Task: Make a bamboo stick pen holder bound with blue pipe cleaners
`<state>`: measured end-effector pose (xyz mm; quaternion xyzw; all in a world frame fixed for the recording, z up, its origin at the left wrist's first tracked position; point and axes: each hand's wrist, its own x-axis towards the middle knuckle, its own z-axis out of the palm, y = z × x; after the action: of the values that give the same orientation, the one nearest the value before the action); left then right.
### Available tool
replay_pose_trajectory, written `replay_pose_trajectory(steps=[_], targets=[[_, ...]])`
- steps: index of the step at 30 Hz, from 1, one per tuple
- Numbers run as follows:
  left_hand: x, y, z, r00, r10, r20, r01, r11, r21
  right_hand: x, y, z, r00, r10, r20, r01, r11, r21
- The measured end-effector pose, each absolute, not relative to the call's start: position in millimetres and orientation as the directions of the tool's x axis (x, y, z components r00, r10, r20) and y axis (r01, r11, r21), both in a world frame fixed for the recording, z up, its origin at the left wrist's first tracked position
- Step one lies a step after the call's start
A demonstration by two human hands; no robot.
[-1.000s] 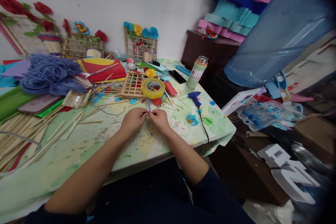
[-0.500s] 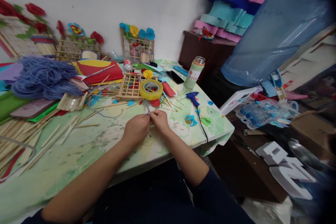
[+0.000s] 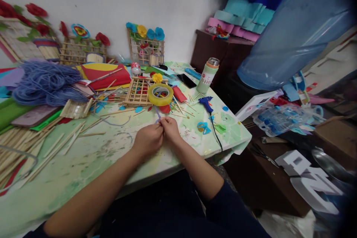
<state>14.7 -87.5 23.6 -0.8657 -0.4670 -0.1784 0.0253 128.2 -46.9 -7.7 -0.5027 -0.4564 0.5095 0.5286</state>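
Observation:
A thin purple cord rises from between my fingertips, close to the front of a roll of yellow tape. My left hand is closed in a fist-like pinch on it. Pressed against that hand, my right hand also pinches the cord with thumb and forefinger. The cord's lower part is hidden by the fingers. Behind the tape lies a small lattice of wooden sticks with a yellow paper flower by its edge.
A blue glue gun with a black cable lies to the right, near a green bottle and a phone. On the left are a heap of purple cord and loose sticks. A large water jug stands beyond the table.
Both hands have shifted slightly right and toward me, still pinching the cord. The view has turned a little; the things on the table stay in place.

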Motion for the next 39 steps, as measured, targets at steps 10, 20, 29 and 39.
replay_pose_trajectory(steps=[10,20,29,39], targets=[[5,-49,6,0.146,0.989,-0.040,0.128,0.022,0.991,128,-47,-10,0.049,0.997,0.060,0.217,0.048,-0.975],[3,-49,10,0.089,0.986,-0.139,0.005,0.139,0.990,132,-51,-11,0.034,0.990,0.136,0.404,0.110,-0.908],[-3,-45,9,0.068,0.995,-0.069,0.193,0.055,0.980,140,-63,8,-0.009,0.919,0.393,0.758,0.263,-0.597],[5,-50,6,0.100,0.986,-0.136,0.011,0.136,0.991,133,-84,9,-0.192,0.843,0.503,0.911,0.343,-0.228]])
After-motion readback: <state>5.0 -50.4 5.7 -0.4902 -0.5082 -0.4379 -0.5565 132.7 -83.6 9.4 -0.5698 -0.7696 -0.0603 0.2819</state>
